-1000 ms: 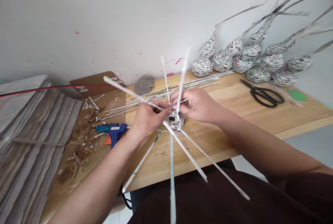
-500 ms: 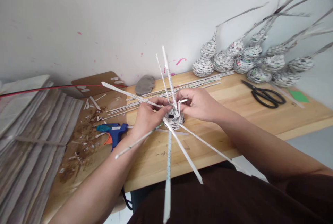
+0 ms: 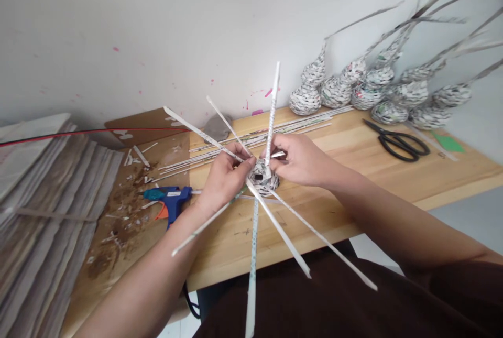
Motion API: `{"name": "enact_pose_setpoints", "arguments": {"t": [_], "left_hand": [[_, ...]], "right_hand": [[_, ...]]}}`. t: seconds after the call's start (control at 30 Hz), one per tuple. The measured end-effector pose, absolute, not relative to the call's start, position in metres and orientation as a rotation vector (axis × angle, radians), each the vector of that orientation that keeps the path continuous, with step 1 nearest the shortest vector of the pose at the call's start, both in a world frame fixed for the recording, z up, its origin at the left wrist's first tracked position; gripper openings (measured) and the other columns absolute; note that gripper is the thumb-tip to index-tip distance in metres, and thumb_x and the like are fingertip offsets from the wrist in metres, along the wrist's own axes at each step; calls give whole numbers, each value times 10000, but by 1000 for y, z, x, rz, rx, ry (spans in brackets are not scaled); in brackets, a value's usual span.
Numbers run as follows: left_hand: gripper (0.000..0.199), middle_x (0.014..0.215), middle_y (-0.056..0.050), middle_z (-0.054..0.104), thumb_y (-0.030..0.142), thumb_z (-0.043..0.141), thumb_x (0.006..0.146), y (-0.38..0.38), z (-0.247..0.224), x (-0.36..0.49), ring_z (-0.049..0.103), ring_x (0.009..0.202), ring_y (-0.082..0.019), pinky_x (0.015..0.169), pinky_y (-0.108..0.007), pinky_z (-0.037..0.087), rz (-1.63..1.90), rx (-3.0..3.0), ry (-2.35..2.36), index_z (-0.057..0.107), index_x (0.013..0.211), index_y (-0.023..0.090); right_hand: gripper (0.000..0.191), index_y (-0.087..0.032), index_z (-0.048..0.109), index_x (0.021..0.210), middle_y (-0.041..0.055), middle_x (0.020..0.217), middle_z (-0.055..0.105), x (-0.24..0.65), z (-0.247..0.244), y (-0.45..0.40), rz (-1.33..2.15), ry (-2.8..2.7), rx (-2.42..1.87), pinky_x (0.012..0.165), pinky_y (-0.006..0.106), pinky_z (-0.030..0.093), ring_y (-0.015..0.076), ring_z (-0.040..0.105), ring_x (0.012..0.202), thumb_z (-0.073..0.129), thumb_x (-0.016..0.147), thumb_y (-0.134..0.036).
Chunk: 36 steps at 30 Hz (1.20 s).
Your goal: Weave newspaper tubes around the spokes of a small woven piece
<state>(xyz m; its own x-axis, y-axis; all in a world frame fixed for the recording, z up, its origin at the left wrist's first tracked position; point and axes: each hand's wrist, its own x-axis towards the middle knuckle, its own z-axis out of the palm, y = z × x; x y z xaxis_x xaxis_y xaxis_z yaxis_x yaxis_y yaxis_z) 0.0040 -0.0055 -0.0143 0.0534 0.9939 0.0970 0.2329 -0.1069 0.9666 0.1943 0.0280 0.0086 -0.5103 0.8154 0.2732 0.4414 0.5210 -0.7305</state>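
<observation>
A small round piece woven from rolled newspaper strips (image 3: pixel 264 183) rests on the wooden table between my hands, a dark hole at its top. Several paper strips fan out from it, one pointing toward me (image 3: pixel 280 229) and one standing nearly upright (image 3: pixel 273 112). My left hand (image 3: pixel 230 173) is closed on the left rim of the woven piece, thumb and fingers pinching it beside the strips. With my right hand (image 3: pixel 296 160) I pinch a paper strip at the far right side of the rim; the fingertips partly hide it.
A blue glue gun (image 3: pixel 173 203) and paper scraps lie at left, beside stacked newspaper (image 3: pixel 51 207). Loose paper rolls (image 3: pixel 291 127) and a grey lump (image 3: pixel 217 128) lie behind. Black scissors (image 3: pixel 396 141) and several woven gourd shapes (image 3: pixel 306 86) stand at right.
The upright strip has swung to the right and the thin strip beside it has tipped left. My right fingers have shifted slightly at the rim; my left hand still grips the woven piece.
</observation>
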Motion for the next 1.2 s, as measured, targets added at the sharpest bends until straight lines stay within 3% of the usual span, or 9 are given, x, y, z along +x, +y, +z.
{"name": "enact_pose_setpoints", "arguments": {"t": [0.1, 0.4, 0.63, 0.77, 1.03, 1.2], "left_hand": [[238, 714, 17, 632, 355, 731, 794, -5, -13, 3, 571, 618, -136, 595, -247, 433, 1092, 1432, 1224, 622, 927, 190], [170, 653, 20, 615, 333, 702, 791, -5, -14, 5, 561, 588, -141, 588, -258, 443, 1120, 1499, 1304, 618, 827, 189], [163, 717, -11, 676, 293, 756, 747, -9, -2, 3, 613, 651, -147, 617, -257, 470, 1058, 1595, 1295, 653, 775, 170], [182, 657, 3, 654, 254, 771, 714, -11, -2, 2, 591, 610, -132, 600, -250, 459, 1125, 1552, 1333, 612, 678, 172], [202, 668, -14, 691, 262, 809, 656, -6, -1, 0, 624, 602, -143, 575, -251, 484, 1213, 1434, 1398, 639, 706, 165], [224, 705, -29, 724, 255, 796, 664, -6, -2, 0, 667, 636, -161, 614, -264, 521, 1240, 1440, 1389, 700, 838, 151]], "right_hand": [[190, -163, 657, 838, 14, 787, 730, 194, 9, 27, 776, -2170, -968, 701, 250, 517, 171, 715, 752, 590, 733, -19], [144, -197, 619, 790, -2, 757, 718, 194, 9, 26, 850, -2099, -1046, 677, 251, 516, 172, 705, 740, 637, 730, -68], [126, -198, 622, 816, 4, 754, 714, 197, 9, 25, 913, -2118, -1015, 644, 251, 511, 176, 699, 723, 647, 748, -95], [173, -193, 616, 860, 1, 792, 707, 197, 9, 27, 976, -2089, -950, 662, 248, 513, 166, 695, 732, 642, 736, -75], [390, -181, 583, 1060, 0, 808, 719, 197, 7, 41, 1475, -1663, -980, 699, 262, 544, 158, 700, 754, 723, 707, -93], [209, -150, 658, 877, 41, 796, 743, 194, 5, 42, 1644, -1726, -1013, 694, 270, 549, 158, 693, 731, 765, 700, -181]]}}
